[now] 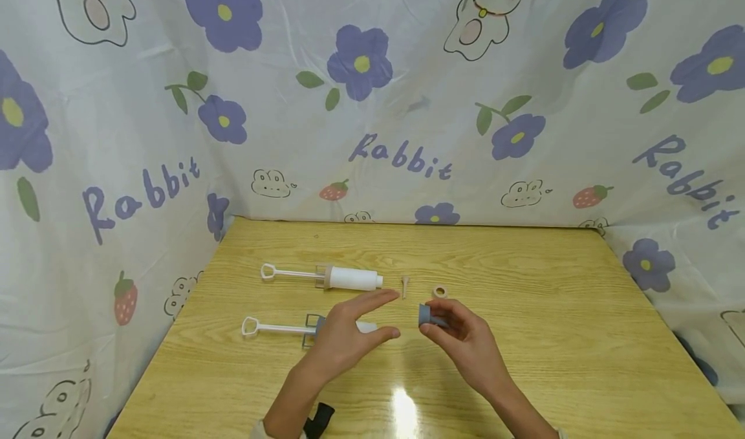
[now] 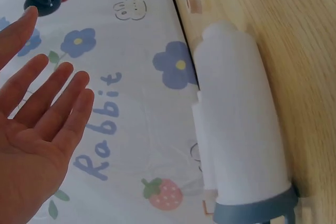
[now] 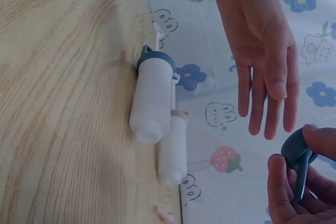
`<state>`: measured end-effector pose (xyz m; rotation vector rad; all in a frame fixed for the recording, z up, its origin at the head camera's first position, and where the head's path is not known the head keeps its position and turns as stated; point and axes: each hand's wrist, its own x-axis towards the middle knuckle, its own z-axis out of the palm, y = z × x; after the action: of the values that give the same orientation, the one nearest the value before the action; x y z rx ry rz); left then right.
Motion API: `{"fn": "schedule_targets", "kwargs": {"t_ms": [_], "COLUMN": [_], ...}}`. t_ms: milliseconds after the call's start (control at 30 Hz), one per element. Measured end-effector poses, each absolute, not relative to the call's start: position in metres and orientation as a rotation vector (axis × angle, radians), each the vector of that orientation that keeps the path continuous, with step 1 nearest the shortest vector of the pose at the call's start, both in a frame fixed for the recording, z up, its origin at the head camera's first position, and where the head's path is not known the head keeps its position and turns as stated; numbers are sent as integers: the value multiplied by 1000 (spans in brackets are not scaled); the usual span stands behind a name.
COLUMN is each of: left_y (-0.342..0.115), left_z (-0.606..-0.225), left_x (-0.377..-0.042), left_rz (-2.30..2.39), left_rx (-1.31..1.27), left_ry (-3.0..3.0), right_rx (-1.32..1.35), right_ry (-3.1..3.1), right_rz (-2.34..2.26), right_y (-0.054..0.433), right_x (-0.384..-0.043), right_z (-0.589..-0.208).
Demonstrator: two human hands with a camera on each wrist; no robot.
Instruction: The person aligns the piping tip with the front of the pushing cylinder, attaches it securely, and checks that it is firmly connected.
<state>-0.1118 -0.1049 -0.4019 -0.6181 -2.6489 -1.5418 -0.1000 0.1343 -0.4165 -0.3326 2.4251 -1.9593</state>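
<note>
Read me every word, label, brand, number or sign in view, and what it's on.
"Rabbit": patterned cloth, left side.
"Rabbit": same cloth, centre.
"Rabbit": same cloth, right side.
No readable text on the near syringe, far syringe or blue-grey piece in the right hand.

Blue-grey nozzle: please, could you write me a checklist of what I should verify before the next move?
1. Blue-grey nozzle held: ok, pinched in the right grip.
2. Left grip free: ok, fingers extended, holding nothing.
3. Blue-collared white syringe steadied: not ok, it lies on the table with no hand on it.
4. Nozzle joined to that syringe: not ok, the two are apart.
5. Thread inside the nozzle: cannot tell, too small and dark.
6. Beige-collared white syringe out of both hands: ok, it lies beyond the blue-collared one.
</note>
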Motion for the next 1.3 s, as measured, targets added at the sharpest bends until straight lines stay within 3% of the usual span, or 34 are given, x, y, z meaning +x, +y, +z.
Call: {"fn": "schedule_targets", "kwargs": {"t_ms": [667, 1300], "left_y": [-149, -178], "left_z": [-430, -444], "left_x": [-128, -135], "left_rz": [-1657, -1495], "left_rx": [-432, -524], "left_ry": [-2699, -2800], "right_rx": [-296, -295], "right_ry": [2415, 2435], "right_rz": [-1933, -1917], "right_y": [138, 138], "right_x": [-98, -97], "right_z": [-418, -418]}}
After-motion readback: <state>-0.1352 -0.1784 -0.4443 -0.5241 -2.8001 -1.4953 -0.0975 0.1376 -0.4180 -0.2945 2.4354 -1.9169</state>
